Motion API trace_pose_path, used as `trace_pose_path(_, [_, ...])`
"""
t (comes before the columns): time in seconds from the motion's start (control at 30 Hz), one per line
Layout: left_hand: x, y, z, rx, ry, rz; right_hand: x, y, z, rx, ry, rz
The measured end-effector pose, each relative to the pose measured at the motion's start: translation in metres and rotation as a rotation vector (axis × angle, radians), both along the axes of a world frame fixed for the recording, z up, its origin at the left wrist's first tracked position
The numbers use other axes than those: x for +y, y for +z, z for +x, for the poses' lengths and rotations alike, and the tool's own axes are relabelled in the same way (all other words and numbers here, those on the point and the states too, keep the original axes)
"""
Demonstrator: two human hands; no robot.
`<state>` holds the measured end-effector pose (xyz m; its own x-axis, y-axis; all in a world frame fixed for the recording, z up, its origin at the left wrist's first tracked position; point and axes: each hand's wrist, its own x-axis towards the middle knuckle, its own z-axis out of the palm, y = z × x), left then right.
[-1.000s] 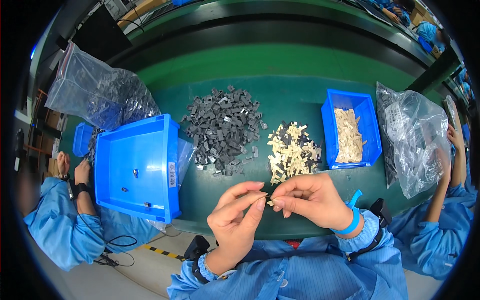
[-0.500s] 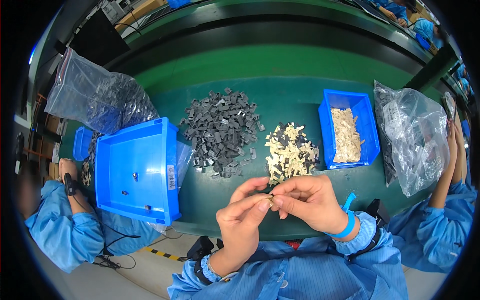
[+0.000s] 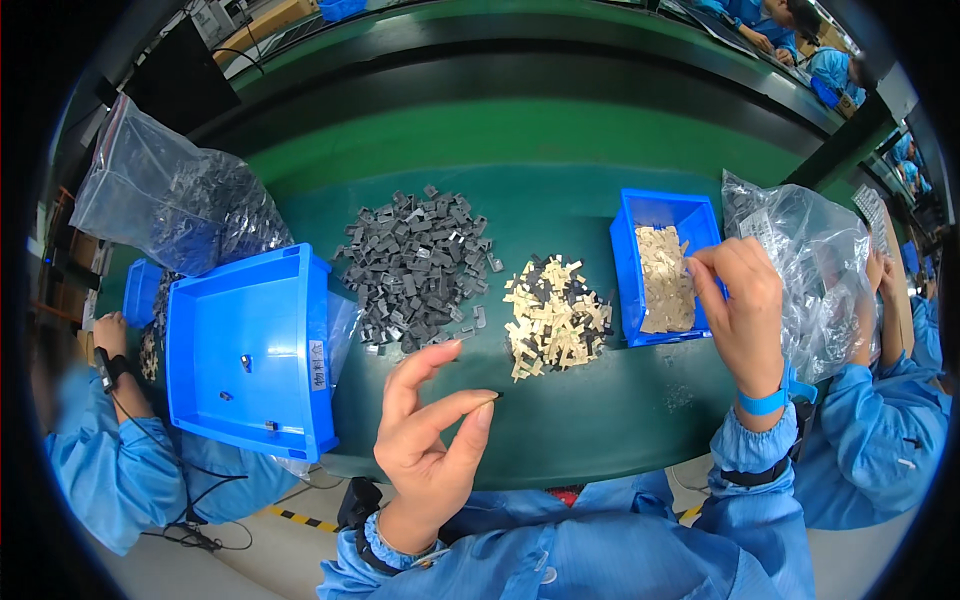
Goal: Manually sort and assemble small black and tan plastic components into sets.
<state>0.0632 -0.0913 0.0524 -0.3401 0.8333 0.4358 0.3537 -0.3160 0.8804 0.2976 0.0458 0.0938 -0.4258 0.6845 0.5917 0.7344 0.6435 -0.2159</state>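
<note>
My left hand [image 3: 432,448] is raised over the near edge of the green table, thumb and index finger pinched on a small black part [image 3: 498,396]; the other fingers are lifted. At the right, my right hand [image 3: 748,312] hangs over the side of a small blue bin [image 3: 628,278] of flat tan pieces [image 3: 662,280]. Its thumb and index finger are pressed together, and whatever is between them is too small to make out. Between the hands lies a mixed pile of cream and black pieces [image 3: 552,325]. Left of that is a larger heap of dark grey parts [image 3: 415,265].
A large blue tray [image 3: 318,400] with 3 small parts stands at the left, with a plastic bag of dark parts [image 3: 215,200] behind it. Another clear bag [image 3: 800,270] is right of the bin. Co-workers in blue sit on both sides.
My hands have separated. The right one has moved right and away to the blue bin; the left one has shifted slightly left, still pinching. The view has shifted slightly.
</note>
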Motion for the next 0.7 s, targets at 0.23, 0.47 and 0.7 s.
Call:
trace_pose_path(0.23, [0.005, 0.000, 0.003, 0.542, 0.027, 0.164, -0.004, 0.000, 0.000, 0.061, -0.002, -0.040])
trace_pose_path(0.47, [0.000, -0.003, 0.009, 0.740, 0.019, 0.350, -0.036, -0.011, -0.046, 0.335, 0.688, -0.753])
trace_pose_path(0.7, [-0.004, -0.005, 0.003, 0.839, -0.030, 0.336, -0.037, -0.019, -0.052, 0.328, 0.821, -0.990])
